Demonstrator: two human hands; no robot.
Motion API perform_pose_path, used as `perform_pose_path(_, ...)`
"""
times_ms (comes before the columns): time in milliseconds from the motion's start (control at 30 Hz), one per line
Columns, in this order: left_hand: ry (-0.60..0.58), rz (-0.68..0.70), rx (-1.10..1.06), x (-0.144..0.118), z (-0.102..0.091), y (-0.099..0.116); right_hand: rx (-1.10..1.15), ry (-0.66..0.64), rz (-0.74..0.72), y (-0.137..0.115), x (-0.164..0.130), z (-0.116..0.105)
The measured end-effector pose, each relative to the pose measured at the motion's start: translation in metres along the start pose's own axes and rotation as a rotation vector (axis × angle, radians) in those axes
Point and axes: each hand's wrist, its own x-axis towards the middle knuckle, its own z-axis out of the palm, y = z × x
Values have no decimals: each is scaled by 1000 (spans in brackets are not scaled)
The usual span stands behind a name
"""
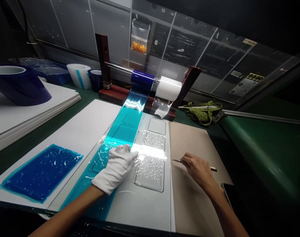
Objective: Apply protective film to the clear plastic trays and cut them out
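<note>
A green counter [258,144] carries a white board [145,204] with a brown sheet [189,197] just beside it on the right. A strip of blue film [126,126] runs from a blue roll [142,80] on a rod held by a dark red stand [104,62] down over the board, covering the left column of clear rectangular panels [150,172]. The left hand [116,168], in a white glove, lies flat on the film's right edge, fingers pressed together and pointing toward the panels. The right hand [198,169], bare, rests on the brown sheet, its fingers pinching a thin blade-like tool [177,160] whose tip points left toward the board. A white roll [168,88] sits on the same rod, touching the blue one. To the left lies a crumpled patch of dark blue film [42,172] on a white sheet, and farther left a large blue roll [19,84] rests on a stack of white sheets [29,112]. Clear plastic screens [189,42] wall off the back, and the room beyond is dark.
</note>
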Motion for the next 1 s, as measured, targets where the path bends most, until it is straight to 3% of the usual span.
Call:
perform_pose_path(100, 13, 12, 56, -12, -24, 7, 69, -31, 72, 7, -29, 1)
perform_pose_path(200, 24, 87, 146, -33, -34, 12, 256, -151, 113, -1, -53, 6)
perform_pose_path(300, 109, 199, 269, -53, -26, 15, 421, -242, 130, -15, -63, 12)
perform_pose_path(400, 193, 226, 310, -66, -15, 17, 588, -265, 133, -25, -62, 18)
perform_pose_path(600, 132, 253, 300, -77, -11, 20, 855, -328, 85, -27, -49, 28)
perform_pose_path(733, 129, 270, 355, -88, 12, 11, 1039, -398, 70, -20, -44, 33)
perform_pose_path(833, 106, 180, 410, -94, 27, 1, 1144, -441, 85, -18, -42, 33)
perform_pose_path(900, 113, 165, 432, -91, 26, -1, 1203, -469, 102, -18, -41, 32)
perform_pose_path(1000, 266, 307, 437, -76, 9, 6, 1300, -500, 141, -18, -40, 29)
